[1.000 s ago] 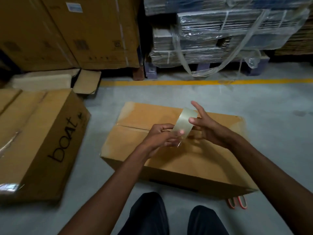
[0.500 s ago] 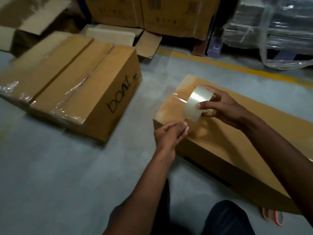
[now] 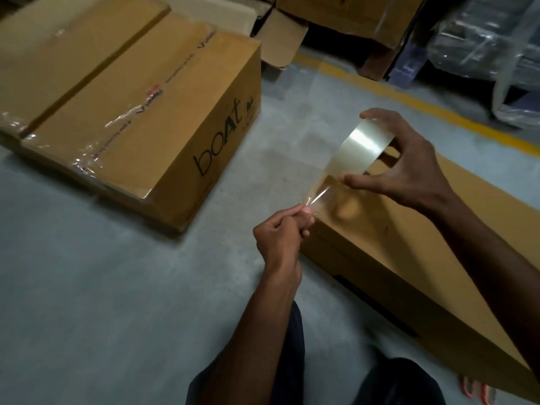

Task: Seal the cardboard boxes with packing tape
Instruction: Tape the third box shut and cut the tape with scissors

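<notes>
Head view, looking down over both forearms above a grey floor (image 3: 102, 287). The right hand (image 3: 409, 168) grasps a roll of clear packing tape (image 3: 362, 150), held on edge: the index finger curls over the top of the roll, the thumb presses against its lower edge, and the remaining fingers curve behind the ring. The left hand (image 3: 279, 232) is clenched into a tight pinch, thumb and curled fingers gripping the free end of the tape strip (image 3: 317, 194), which runs taut and slightly twisted from the roll down to the fingertips. Both hands are held above the near left corner of an unsealed plain cardboard box (image 3: 409, 258), which lies on the floor in front of the person's knees; the strip hangs just over that corner, and whether it touches the cardboard cannot be told. To the left, well apart, lies a second cardboard box printed "boAt" (image 3: 152, 118), its top seam already covered with glossy clear tape. A yellow floor line (image 3: 438, 112) runs behind the hands.
</notes>
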Motion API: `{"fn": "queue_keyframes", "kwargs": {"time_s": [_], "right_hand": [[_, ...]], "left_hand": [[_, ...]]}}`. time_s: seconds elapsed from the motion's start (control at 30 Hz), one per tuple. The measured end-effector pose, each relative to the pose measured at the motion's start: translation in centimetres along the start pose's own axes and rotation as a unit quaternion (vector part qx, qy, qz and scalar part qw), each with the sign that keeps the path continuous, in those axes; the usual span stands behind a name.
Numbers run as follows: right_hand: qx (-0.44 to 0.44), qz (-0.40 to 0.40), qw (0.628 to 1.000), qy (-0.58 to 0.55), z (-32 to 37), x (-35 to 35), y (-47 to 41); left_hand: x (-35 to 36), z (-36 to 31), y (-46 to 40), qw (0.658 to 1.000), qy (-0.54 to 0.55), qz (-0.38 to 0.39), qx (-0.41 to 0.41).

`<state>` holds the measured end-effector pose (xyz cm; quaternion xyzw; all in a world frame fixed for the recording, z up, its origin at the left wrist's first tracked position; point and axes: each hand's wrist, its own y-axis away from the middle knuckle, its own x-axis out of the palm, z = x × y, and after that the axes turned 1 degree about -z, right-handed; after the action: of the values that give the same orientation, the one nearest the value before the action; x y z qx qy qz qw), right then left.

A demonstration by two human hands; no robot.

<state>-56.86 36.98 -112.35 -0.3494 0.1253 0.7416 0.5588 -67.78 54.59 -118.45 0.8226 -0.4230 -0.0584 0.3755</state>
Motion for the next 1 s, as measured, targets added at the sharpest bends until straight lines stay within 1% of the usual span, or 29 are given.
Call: {"fn": "queue_keyframes", "kwargs": {"time_s": [0.07, 0.17, 0.23, 0.33, 0.57, 0.73, 0.9, 1.0], "right_hand": [[-0.013, -0.015, 0.998, 0.064, -0.8, -0.1, -0.3], [-0.045, -0.043, 0.989, 0.132, -1.8, 0.2, -0.8], [-0.065, -0.053, 0.984, 0.157, -2.2, 0.6, -1.1], [-0.066, -0.052, 0.98, 0.183, -2.8, 1.1, -1.6], [-0.072, -0.037, 0.974, 0.21, -4.1, 1.6, -2.2], [-0.067, -0.042, 0.976, 0.204, -4.5, 1.8, -2.0], [-0.062, -0.045, 0.976, 0.203, -4.9, 2.1, -2.1], [-0.056, -0.05, 0.977, 0.198, -5.2, 2.3, -2.0]], "left_hand": [[-0.3, 0.1, -0.6, 1.0, 0.006, -0.009, -0.006], [-0.7, 0.2, -1.3, 1.0, 0.002, -0.023, 0.011], [-0.7, 0.4, -1.4, 0.999, 0.003, -0.027, 0.018], [-0.5, 0.5, -1.9, 0.999, 0.004, -0.033, 0.022], [-0.3, 1.5, -2.7, 0.998, 0.015, -0.044, 0.037], [-0.1, 2.1, -3.0, 0.997, 0.011, -0.052, 0.059], [0.1, 2.7, -3.1, 0.996, 0.02, -0.066, 0.061], [0.9, 3.1, -3.4, 0.991, -0.016, -0.088, 0.098]]}}
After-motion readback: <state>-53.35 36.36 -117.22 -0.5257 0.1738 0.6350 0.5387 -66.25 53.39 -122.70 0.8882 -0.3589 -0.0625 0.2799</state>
